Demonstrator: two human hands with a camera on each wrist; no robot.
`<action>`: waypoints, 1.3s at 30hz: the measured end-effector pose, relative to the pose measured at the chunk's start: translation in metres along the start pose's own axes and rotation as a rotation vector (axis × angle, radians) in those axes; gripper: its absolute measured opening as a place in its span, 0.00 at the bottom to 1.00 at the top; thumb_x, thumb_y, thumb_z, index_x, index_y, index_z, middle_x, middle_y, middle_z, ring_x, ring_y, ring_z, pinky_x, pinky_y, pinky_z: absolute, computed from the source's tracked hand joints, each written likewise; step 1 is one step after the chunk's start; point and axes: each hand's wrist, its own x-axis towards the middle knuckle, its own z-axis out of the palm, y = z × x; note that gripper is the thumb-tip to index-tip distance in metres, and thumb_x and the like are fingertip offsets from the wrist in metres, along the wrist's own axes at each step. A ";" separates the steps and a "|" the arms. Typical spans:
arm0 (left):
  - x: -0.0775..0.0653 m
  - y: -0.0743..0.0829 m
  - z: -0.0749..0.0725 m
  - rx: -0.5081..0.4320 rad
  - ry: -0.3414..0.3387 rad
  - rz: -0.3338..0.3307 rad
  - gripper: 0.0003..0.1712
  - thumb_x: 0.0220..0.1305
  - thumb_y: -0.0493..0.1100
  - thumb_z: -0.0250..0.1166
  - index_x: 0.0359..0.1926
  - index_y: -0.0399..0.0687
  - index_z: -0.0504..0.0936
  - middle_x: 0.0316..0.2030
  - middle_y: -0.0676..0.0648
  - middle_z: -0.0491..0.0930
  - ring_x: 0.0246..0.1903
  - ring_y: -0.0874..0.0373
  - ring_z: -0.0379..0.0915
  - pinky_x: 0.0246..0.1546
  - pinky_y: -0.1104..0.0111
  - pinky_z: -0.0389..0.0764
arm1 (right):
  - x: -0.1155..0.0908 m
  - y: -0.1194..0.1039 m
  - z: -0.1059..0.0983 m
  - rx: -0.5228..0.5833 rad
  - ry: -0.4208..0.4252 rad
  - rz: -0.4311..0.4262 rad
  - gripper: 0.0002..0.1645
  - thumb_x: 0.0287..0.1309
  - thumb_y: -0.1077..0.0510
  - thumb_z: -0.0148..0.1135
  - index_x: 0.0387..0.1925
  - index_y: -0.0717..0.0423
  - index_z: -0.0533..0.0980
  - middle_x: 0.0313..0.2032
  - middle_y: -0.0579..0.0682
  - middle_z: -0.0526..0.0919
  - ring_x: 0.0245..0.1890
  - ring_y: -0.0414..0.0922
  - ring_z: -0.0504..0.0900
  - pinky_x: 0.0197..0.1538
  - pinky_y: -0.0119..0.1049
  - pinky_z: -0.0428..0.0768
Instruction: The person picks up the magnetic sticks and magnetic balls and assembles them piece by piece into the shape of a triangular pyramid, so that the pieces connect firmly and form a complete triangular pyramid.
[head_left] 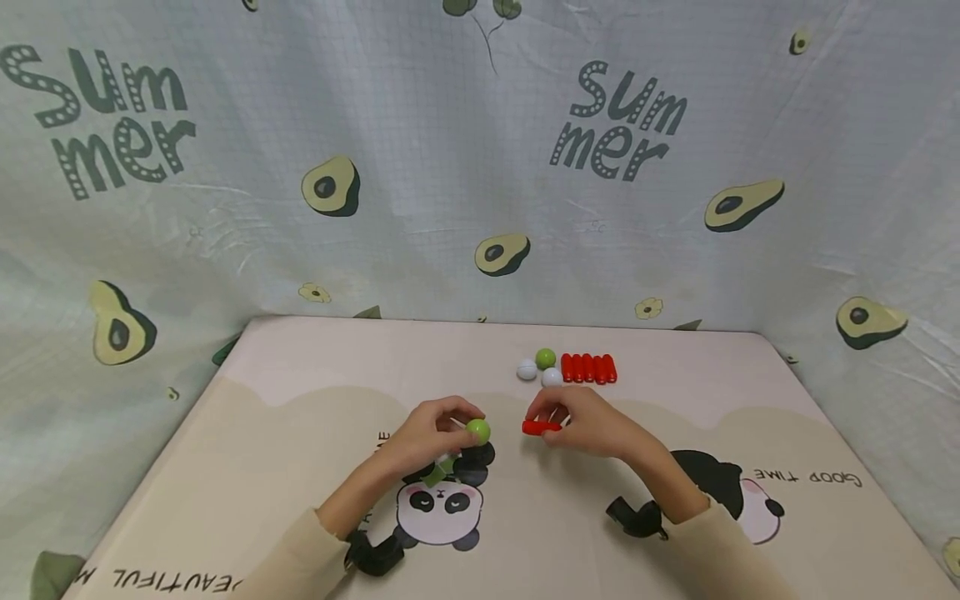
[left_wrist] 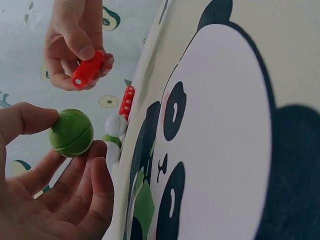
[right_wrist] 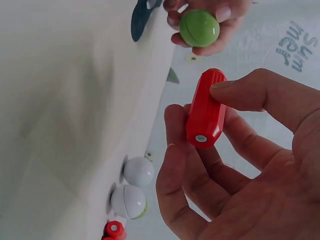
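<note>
Between thumb and fingers my left hand (head_left: 435, 435) holds a green ball (left_wrist: 71, 133) with a seam round its middle. My right hand (head_left: 588, 419) pinches a short red rod (right_wrist: 206, 108); a small silvery disc shows in its end. Both hands are raised over the table, the ball and the rod facing each other with a gap between. Beyond the right hand, two white balls (head_left: 527, 369) and another green ball (head_left: 545, 358) sit close together. Beside them several red rods (head_left: 588, 368) lie side by side in a row.
The table (head_left: 315, 350) has a pale cover printed with pandas and lettering. A curtain (head_left: 420, 150) with avocado prints hangs behind it. Black wrist straps (head_left: 375, 554) show by both forearms.
</note>
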 end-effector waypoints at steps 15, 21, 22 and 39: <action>-0.006 -0.007 0.005 0.012 -0.101 0.018 0.20 0.64 0.41 0.65 0.56 0.38 0.82 0.48 0.42 0.85 0.40 0.59 0.83 0.43 0.72 0.83 | 0.001 -0.001 0.015 0.025 -0.017 -0.002 0.14 0.56 0.63 0.68 0.46 0.50 0.82 0.40 0.46 0.85 0.41 0.43 0.79 0.43 0.31 0.81; -0.007 -0.006 0.009 0.035 -0.105 0.012 0.20 0.63 0.42 0.67 0.55 0.41 0.83 0.48 0.44 0.84 0.41 0.58 0.82 0.45 0.71 0.79 | 0.002 0.004 0.019 0.046 -0.050 -0.019 0.14 0.58 0.63 0.67 0.46 0.49 0.83 0.40 0.44 0.85 0.42 0.43 0.79 0.45 0.31 0.81; -0.007 -0.006 0.009 0.035 -0.105 0.015 0.20 0.63 0.42 0.67 0.55 0.41 0.83 0.47 0.44 0.84 0.41 0.58 0.82 0.45 0.70 0.79 | 0.002 0.005 0.019 0.053 -0.056 -0.023 0.14 0.58 0.63 0.67 0.47 0.49 0.83 0.40 0.45 0.85 0.42 0.43 0.79 0.45 0.31 0.81; -0.011 0.004 0.005 0.087 -0.059 0.048 0.19 0.63 0.43 0.70 0.53 0.43 0.83 0.47 0.45 0.86 0.42 0.57 0.83 0.42 0.69 0.80 | -0.002 0.005 0.023 0.116 -0.054 -0.052 0.14 0.59 0.63 0.68 0.48 0.51 0.83 0.42 0.46 0.86 0.43 0.43 0.80 0.47 0.32 0.82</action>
